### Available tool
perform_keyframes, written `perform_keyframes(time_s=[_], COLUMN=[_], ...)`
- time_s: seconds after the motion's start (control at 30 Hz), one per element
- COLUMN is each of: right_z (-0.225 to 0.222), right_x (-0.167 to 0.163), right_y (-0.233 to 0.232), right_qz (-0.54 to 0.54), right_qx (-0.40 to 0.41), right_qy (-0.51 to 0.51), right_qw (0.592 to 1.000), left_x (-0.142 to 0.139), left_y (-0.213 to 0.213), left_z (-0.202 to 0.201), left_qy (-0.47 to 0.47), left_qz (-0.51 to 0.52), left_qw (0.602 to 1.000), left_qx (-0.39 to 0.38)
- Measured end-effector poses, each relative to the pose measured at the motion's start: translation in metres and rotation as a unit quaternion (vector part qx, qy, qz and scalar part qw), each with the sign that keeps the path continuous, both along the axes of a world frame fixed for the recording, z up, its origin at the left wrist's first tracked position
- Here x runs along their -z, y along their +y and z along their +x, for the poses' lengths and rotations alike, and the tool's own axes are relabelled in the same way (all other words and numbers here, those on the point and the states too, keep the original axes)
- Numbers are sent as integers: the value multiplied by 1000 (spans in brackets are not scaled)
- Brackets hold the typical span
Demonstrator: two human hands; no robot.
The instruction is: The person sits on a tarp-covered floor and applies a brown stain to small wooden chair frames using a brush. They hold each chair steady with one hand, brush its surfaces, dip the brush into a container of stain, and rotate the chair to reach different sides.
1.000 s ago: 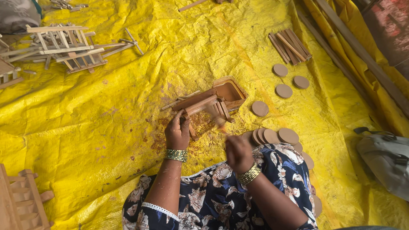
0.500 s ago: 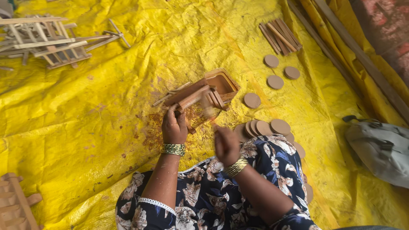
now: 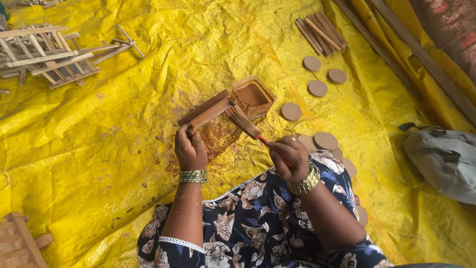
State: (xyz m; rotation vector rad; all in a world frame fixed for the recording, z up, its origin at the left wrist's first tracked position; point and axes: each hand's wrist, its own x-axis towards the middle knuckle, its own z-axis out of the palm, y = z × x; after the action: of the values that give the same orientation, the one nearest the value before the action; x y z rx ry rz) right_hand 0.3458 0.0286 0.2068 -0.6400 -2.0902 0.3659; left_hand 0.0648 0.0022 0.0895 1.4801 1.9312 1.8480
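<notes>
Wooden sticks (image 3: 206, 111) are being gripped by the left hand (image 3: 190, 149) while a brush (image 3: 246, 124), grasped by the right hand (image 3: 291, 158), is being pressed against them.

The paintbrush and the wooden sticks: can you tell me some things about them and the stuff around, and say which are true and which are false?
1. The right hand holds a paintbrush. True.
2. The left hand is empty. False: its grip is closed on wooden sticks.
3. The sheet on the ground is blue. False: it is yellow.
4. Round wooden discs lie on the sheet. True.
5. The small box holds brown liquid. True.
</notes>
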Motion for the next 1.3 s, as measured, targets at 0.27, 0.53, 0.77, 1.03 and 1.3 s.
perform_keyframes(time_s=[0.27, 0.53, 0.77, 1.03, 1.3], right_z=[9, 9, -7, -73, -107], right_x=[-16, -3, 16, 21, 6], right_y=[34, 39, 11, -35, -7], right_qz=[-22, 60, -134, -32, -61], right_qx=[-3, 93, 109, -96, -170], right_qy=[-5, 23, 100, 40, 5], right_qw=[1000, 994, 980, 994, 984], left_x=[-2, -3, -9, 0, 18], left_y=[-3, -5, -2, -1, 6], left_z=[-4, -4, 1, -14, -26], left_qy=[-18, -17, -16, -76, -128], left_qz=[-15, -7, -24, 45, 78], left_qw=[1000, 1000, 999, 992, 985], left_qx=[6, 3, -16, -85, -90])
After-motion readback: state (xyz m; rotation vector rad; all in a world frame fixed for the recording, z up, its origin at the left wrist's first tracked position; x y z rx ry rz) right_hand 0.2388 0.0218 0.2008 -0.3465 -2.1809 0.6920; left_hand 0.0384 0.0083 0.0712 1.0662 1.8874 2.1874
